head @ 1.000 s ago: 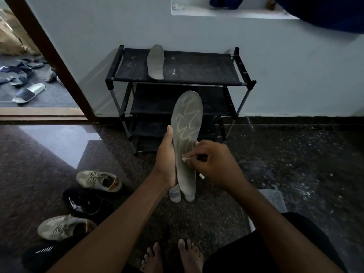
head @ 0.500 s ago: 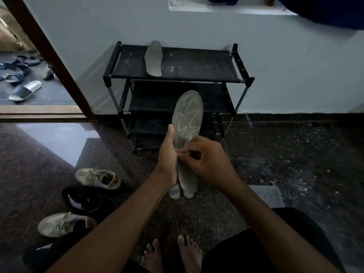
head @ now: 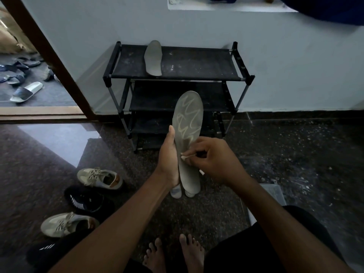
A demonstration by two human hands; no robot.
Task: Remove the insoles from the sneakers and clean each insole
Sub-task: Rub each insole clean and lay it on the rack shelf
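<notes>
- No words or brand names can be read on anything.
- The left hand (head: 169, 160) has its grip around the side of a gray insole (head: 188, 138), holding it upright.
- The right hand (head: 211, 161) pinches a small white swab (head: 185, 156) against the insole.
- Tan sneakers (head: 99, 177) sit on the floor to the left.
- A second insole (head: 153, 58) lies on top of the black shoe rack (head: 197, 66).
</notes>
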